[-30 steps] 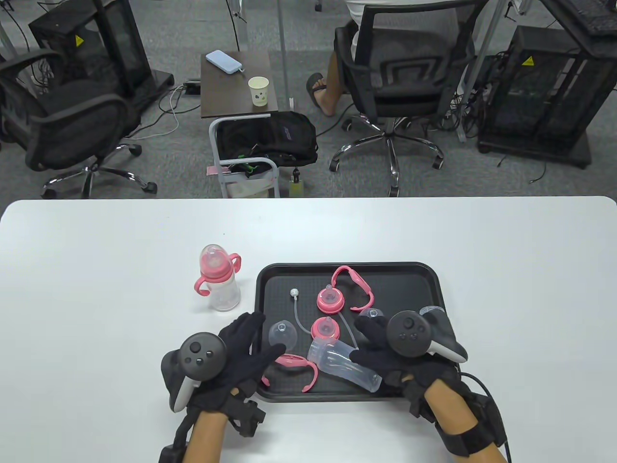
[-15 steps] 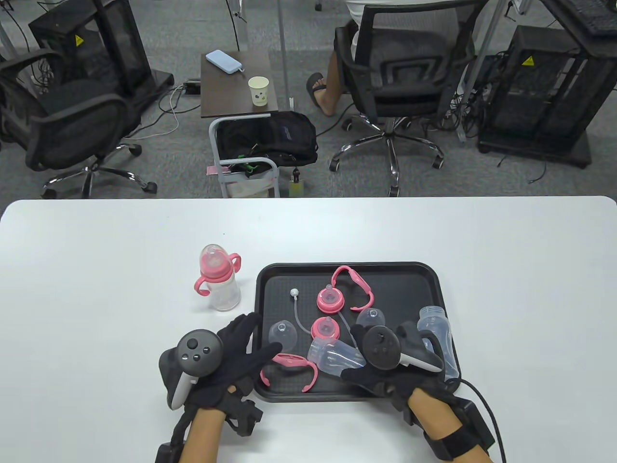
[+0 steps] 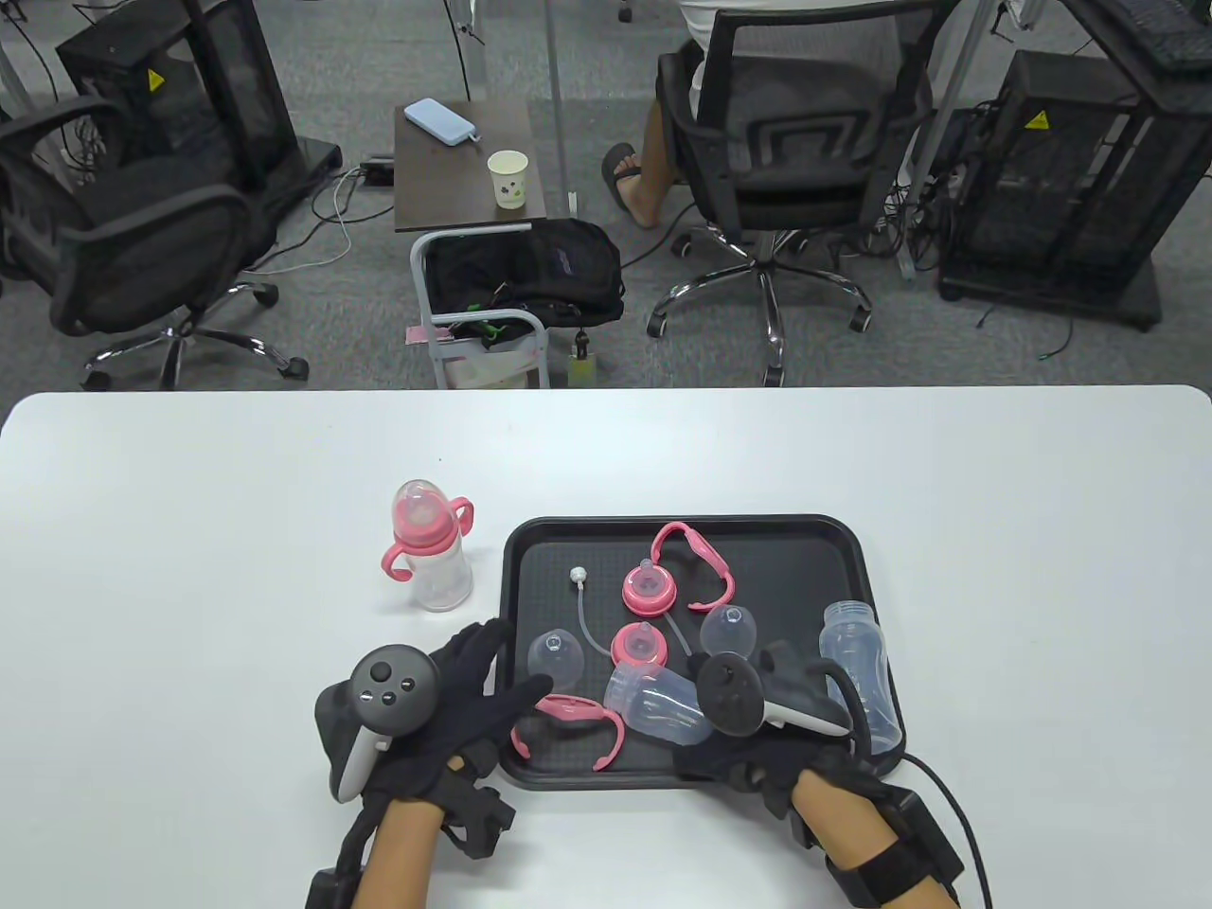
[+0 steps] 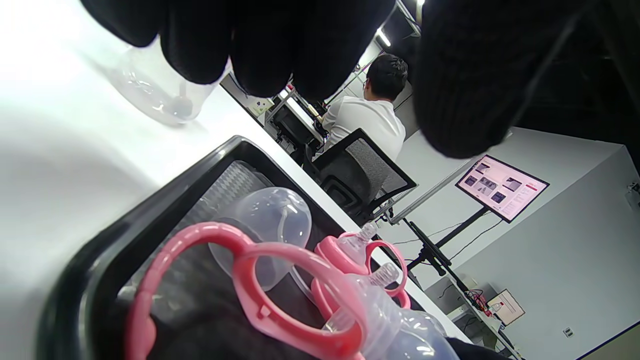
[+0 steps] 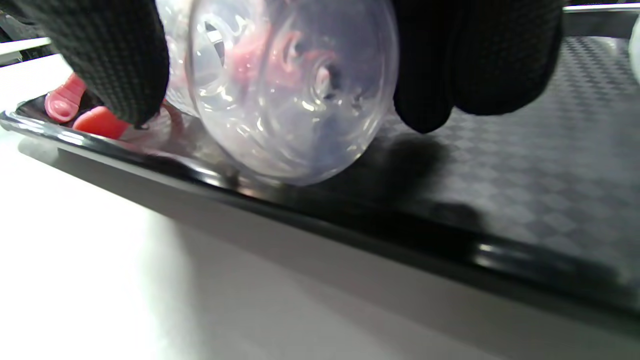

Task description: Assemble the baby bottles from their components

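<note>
A black tray (image 3: 516,568) holds loose parts. My right hand (image 3: 724,748) grips the base end of a clear bottle body (image 3: 658,708) lying near the tray's front edge; the right wrist view shows thumb and fingers (image 5: 475,65) on either side of the bottle's base (image 5: 290,90). My left hand (image 3: 507,668) is open over the tray's left rim, empty, beside a pink handle ring (image 3: 573,721), which also shows in the left wrist view (image 4: 280,285). Two pink collars with nipples (image 3: 649,587) (image 3: 641,649), two clear caps (image 3: 557,656) (image 3: 727,628) and a straw (image 3: 582,611) lie in the tray.
A second clear bottle body (image 3: 857,677) lies along the tray's right rim. A second pink handle ring (image 3: 696,559) lies at the tray's back. An assembled bottle (image 3: 431,559) with pink handles stands on the white table left of the tray.
My right hand has pulled back toward the tray's front edge and closed around the clear bottle's base, uncovering the second bottle at the right. My left hand has barely moved.
</note>
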Demonstrator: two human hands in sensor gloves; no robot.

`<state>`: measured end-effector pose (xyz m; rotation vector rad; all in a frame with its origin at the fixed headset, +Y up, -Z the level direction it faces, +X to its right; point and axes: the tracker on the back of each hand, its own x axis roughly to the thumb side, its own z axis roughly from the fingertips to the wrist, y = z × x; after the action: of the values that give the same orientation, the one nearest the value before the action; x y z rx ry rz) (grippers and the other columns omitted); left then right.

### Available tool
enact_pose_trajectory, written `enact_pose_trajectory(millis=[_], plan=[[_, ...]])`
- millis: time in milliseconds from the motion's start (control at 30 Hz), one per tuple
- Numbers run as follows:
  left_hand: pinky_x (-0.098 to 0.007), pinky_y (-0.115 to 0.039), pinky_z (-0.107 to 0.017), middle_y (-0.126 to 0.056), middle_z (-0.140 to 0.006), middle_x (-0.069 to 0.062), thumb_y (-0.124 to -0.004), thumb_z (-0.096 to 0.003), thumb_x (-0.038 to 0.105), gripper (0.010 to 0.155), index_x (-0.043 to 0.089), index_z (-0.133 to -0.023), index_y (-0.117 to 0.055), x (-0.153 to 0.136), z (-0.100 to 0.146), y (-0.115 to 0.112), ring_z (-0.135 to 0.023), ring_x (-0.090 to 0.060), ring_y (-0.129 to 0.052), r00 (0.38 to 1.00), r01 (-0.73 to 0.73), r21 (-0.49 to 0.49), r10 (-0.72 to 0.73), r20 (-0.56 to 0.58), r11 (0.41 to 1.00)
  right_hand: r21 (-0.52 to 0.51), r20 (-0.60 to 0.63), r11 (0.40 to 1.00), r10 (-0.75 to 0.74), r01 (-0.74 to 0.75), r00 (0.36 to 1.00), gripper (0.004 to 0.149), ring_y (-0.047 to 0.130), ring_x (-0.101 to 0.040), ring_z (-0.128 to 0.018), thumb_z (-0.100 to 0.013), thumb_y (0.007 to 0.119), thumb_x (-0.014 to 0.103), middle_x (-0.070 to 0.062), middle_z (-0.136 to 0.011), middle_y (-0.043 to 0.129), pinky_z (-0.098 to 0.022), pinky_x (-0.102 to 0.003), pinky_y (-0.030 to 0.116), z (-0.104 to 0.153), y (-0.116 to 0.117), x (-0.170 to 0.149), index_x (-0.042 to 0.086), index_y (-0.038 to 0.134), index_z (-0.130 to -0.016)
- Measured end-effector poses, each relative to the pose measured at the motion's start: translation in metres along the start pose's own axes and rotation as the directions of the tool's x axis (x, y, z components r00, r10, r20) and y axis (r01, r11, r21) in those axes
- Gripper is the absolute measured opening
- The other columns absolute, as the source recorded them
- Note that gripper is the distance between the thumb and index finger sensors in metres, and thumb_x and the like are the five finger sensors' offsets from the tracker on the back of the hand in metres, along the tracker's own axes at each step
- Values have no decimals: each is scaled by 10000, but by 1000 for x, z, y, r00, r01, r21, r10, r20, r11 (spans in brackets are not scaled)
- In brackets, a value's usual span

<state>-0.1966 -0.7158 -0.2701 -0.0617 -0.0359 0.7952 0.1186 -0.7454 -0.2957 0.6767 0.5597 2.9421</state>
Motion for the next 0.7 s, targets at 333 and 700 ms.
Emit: enact_pose_trajectory(millis=[333,700], plan=[[-607,-599,-711,-675,-1161,-130,-850,-447,700,846,252,-1138,-656,-2,0,0,-1028,-471,-694,1000,-3,-15,3,-28,1000,-20,1,1000,-13,13,1000,915,850,-526,-802,-506,868,580,-269,-1047,698,-457,-552,830,1,-2,0,44,462,-1126],[-608,-597,-712,-674,-1162,-128,-851,-448,697,842,252,-1136,-659,-1,0,1,-1028,-472,-691,1000,-6,-7,6,-26,1000,-65,11,995,-73,73,997,905,880,-514,-752,-504,872,584,-263,-1025,729,-453,-550,831,16,-21,-11,62,474,-1127]])
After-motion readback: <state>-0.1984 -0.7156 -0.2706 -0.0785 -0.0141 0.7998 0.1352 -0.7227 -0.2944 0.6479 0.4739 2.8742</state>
